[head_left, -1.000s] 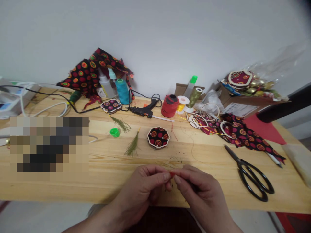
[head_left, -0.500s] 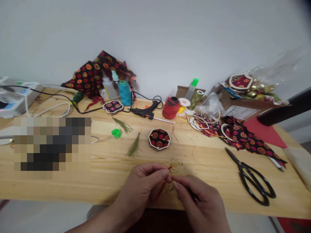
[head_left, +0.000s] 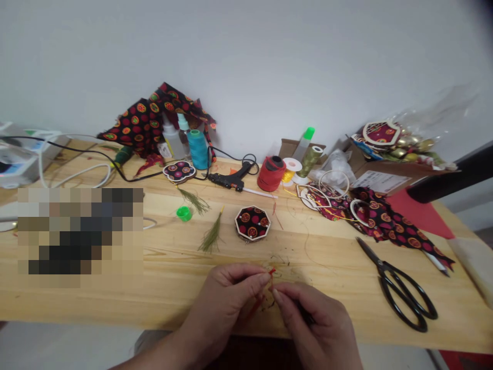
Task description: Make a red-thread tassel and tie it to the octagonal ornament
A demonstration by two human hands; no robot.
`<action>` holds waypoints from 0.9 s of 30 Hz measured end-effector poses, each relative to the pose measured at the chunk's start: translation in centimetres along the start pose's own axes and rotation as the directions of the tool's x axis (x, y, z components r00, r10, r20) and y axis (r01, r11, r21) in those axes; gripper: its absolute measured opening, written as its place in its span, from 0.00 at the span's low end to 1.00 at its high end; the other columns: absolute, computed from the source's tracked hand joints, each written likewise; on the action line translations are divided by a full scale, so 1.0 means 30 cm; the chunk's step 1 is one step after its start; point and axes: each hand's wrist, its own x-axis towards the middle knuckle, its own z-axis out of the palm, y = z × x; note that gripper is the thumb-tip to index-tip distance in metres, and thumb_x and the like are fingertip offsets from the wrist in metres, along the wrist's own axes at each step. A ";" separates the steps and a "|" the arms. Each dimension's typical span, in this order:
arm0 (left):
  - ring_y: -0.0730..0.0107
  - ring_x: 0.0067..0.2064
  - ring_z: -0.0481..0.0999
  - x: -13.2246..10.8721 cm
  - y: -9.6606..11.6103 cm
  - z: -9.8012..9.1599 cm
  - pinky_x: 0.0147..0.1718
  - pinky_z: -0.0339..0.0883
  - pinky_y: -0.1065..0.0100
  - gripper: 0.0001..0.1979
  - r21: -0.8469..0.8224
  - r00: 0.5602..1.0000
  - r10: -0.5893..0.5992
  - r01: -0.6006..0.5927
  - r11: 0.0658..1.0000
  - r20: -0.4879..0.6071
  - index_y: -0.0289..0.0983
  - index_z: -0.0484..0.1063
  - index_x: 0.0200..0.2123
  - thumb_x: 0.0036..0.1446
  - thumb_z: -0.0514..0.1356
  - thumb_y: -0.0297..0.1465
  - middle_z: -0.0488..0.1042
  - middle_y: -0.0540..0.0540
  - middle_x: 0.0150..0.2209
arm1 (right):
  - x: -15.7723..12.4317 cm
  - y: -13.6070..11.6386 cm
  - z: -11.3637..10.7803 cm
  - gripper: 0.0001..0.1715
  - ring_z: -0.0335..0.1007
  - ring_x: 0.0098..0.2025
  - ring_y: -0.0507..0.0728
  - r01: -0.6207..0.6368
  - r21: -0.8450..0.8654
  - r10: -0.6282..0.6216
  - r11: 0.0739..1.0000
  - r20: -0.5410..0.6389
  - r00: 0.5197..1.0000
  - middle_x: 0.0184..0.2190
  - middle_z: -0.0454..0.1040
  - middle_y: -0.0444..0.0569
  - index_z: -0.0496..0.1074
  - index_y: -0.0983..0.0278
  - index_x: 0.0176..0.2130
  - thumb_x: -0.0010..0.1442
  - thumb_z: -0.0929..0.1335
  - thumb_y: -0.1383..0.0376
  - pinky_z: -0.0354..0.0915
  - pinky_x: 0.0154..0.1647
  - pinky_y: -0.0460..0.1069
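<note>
At the table's near edge, my left hand is closed in a pinch on a red cord, whose small tip pokes out past the thumb. More red strands hang below those fingers, partly hidden. Close by on the right, my right hand pinches a thin strand of the cord between thumb and forefinger; its other fingers are curled. Beyond the hands lies an octagonal, fabric-covered piece with a pale rim and white beads. A green thread tassel rests to its left.
Large black-handled scissors lie on the right. Behind stand a red thread spool, a turquoise spool and a glue gun with its cable. A small green cap sits at left. Patterned fabric lies at right.
Both hands keep nearly the same pinch, with the fingertips shifted very slightly. The red tip shows a little further right. The things on the table have not moved.
</note>
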 end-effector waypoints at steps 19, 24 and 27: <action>0.76 0.21 0.59 -0.006 -0.017 0.004 0.24 0.54 0.73 0.07 -0.100 0.998 -0.048 0.051 0.994 0.033 0.35 0.78 0.21 0.45 0.70 0.32 0.65 0.55 0.15 | -0.008 0.007 0.029 0.13 0.75 0.30 0.52 -0.022 0.073 0.010 0.997 0.153 0.988 0.27 0.78 0.42 0.78 0.58 0.37 0.63 0.64 0.67 0.67 0.32 0.44; 0.76 0.20 0.58 -0.008 -0.015 0.004 0.23 0.53 0.72 0.08 -0.105 0.998 -0.059 0.061 0.993 0.024 0.35 0.77 0.19 0.45 0.69 0.33 0.64 0.56 0.15 | -0.013 0.020 0.029 0.13 0.73 0.27 0.52 0.018 0.012 -0.020 1.000 0.193 0.981 0.26 0.77 0.43 0.76 0.61 0.33 0.64 0.62 0.68 0.64 0.30 0.44; 0.76 0.20 0.59 -0.009 -0.016 0.004 0.23 0.53 0.72 0.09 -0.092 0.998 -0.059 0.060 0.994 0.013 0.35 0.77 0.19 0.44 0.69 0.33 0.64 0.56 0.15 | -0.010 0.024 0.029 0.14 0.71 0.27 0.52 0.063 0.004 -0.062 0.998 0.234 0.970 0.26 0.76 0.44 0.74 0.62 0.32 0.65 0.61 0.69 0.63 0.28 0.44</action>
